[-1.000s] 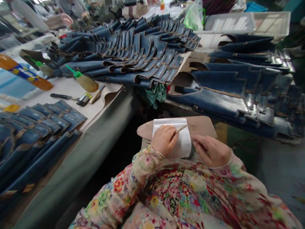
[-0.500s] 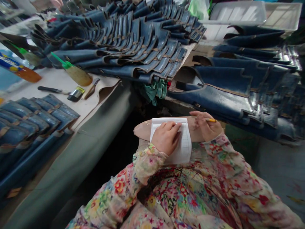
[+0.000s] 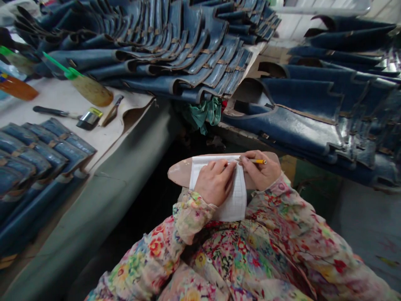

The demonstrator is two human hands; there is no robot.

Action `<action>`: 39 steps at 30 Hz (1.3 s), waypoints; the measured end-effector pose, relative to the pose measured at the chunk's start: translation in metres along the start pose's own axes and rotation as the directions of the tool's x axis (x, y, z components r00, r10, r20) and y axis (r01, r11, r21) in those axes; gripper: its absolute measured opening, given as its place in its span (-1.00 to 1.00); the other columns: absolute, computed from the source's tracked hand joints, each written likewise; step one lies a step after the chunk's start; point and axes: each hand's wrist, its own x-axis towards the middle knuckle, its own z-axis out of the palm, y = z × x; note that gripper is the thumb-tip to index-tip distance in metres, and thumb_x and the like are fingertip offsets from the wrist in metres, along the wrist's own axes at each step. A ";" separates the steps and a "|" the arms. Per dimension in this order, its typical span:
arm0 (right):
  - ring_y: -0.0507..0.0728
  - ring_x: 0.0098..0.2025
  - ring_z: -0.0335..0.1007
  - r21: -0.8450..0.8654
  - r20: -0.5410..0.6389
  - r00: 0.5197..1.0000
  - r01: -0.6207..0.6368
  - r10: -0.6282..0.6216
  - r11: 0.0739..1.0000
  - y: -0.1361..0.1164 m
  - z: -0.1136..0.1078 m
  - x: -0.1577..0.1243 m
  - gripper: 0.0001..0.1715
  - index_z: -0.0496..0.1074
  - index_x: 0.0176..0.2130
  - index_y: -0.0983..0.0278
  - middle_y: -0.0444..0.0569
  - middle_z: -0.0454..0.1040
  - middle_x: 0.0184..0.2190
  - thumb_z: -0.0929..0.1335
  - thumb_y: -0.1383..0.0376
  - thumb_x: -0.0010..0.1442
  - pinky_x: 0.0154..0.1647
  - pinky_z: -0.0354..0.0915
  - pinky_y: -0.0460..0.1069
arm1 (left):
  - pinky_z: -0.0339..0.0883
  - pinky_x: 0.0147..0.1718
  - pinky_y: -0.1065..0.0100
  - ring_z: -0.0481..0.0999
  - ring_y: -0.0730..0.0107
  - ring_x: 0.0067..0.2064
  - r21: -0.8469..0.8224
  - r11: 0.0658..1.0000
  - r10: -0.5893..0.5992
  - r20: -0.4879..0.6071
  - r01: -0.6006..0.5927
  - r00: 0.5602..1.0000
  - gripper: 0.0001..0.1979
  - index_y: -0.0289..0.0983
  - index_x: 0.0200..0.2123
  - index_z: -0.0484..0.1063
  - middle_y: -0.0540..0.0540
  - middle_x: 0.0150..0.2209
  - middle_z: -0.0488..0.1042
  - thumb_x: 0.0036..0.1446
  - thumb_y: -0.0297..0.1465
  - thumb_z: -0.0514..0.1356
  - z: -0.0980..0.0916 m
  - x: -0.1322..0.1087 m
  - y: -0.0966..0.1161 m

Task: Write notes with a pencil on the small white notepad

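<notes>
Ruled paper sheet laid on brown board over lap, long axis running away from body. Left hand pressed flat on sheet, fingers spread, nothing gripped. Right hand closed around yellow pencil, tip directed left at top edge of sheet. Hands almost touching; right hand nearer to top edge. Blue leather pieces stacked on bench beyond.

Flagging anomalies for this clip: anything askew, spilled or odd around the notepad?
Nothing spilled or damaged. The notepad lies flat on the tan board, left hand pressing it, right hand in a grip on the pencil. Only oddity: a green rag hangs crumpled off the table edge under the blue leather pieces.
</notes>
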 end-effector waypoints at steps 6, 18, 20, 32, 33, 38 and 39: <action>0.03 -0.43 0.37 -0.011 0.001 0.999 0.036 -0.036 0.999 -0.007 0.011 0.003 -0.80 0.38 -0.33 0.23 -0.12 0.44 -0.45 0.24 0.21 0.24 -0.45 0.24 -0.10 | 0.27 -0.19 0.21 0.31 0.22 -0.15 -0.004 0.999 -0.044 -0.026 0.044 0.999 -0.66 -0.24 0.04 0.33 -0.14 0.00 0.33 0.24 -0.32 -0.01 -0.001 -0.007 -0.010; 0.07 -0.39 0.38 -0.037 0.048 0.999 0.005 -0.004 0.999 -0.007 0.013 0.003 -0.79 0.39 -0.31 0.24 -0.08 0.44 -0.42 0.24 0.20 0.23 -0.40 0.27 -0.07 | 0.25 -0.22 0.22 0.29 0.22 -0.16 -0.011 1.000 -0.027 -0.031 0.026 0.999 -0.68 -0.28 0.00 0.34 -0.12 -0.09 0.38 0.24 -0.32 -0.01 -0.003 -0.007 -0.011; 0.06 -0.39 0.38 -0.032 0.036 0.999 -0.005 0.006 0.999 -0.007 0.014 0.002 -0.79 0.40 -0.31 0.23 -0.09 0.44 -0.42 0.24 0.19 0.23 -0.41 0.26 -0.08 | 0.25 -0.22 0.22 0.29 0.22 -0.15 -0.011 1.000 -0.025 -0.024 0.025 0.999 -0.68 -0.28 0.01 0.33 -0.12 -0.09 0.38 0.24 -0.33 0.00 -0.003 -0.007 -0.011; 0.09 -0.36 0.38 -0.081 0.074 0.997 -0.009 0.015 0.997 -0.013 0.012 0.002 -0.80 0.39 -0.30 0.23 -0.07 0.44 -0.40 0.23 0.20 0.24 -0.38 0.29 -0.05 | 0.25 -0.22 0.21 0.29 0.22 -0.13 -0.016 0.999 -0.031 -0.003 0.031 1.000 -0.67 -0.27 0.03 0.30 -0.13 -0.08 0.36 0.24 -0.32 0.00 -0.004 -0.009 -0.012; 0.10 -0.34 0.38 -0.085 0.068 0.997 -0.029 0.035 0.996 -0.013 0.012 0.002 -0.79 0.39 -0.29 0.23 -0.06 0.44 -0.39 0.22 0.20 0.25 -0.36 0.29 -0.05 | 0.25 -0.22 0.21 0.29 0.22 -0.13 -0.014 0.999 -0.031 -0.002 0.031 1.000 -0.67 -0.27 0.03 0.30 -0.13 -0.07 0.36 0.24 -0.32 0.00 -0.004 -0.009 -0.013; 0.08 -0.38 0.39 -0.079 0.103 0.995 0.011 -0.003 0.997 -0.009 0.013 0.004 -0.78 0.40 -0.31 0.22 -0.07 0.45 -0.42 0.23 0.19 0.23 -0.40 0.30 -0.07 | 0.25 -0.23 0.22 0.29 0.22 -0.13 -0.010 0.999 -0.035 -0.003 0.035 0.999 -0.68 -0.27 0.02 0.31 -0.14 -0.08 0.36 0.24 -0.33 0.00 -0.005 -0.009 -0.012; 0.08 -0.39 0.39 -0.075 0.104 0.994 0.023 -0.016 0.997 -0.008 0.014 0.004 -0.78 0.41 -0.32 0.22 -0.08 0.45 -0.43 0.23 0.19 0.22 -0.42 0.29 -0.07 | 0.25 -0.23 0.22 0.29 0.23 -0.13 -0.010 0.999 -0.035 -0.001 0.035 0.999 -0.69 -0.27 0.01 0.31 -0.14 -0.08 0.36 0.24 -0.33 0.00 -0.005 -0.009 -0.012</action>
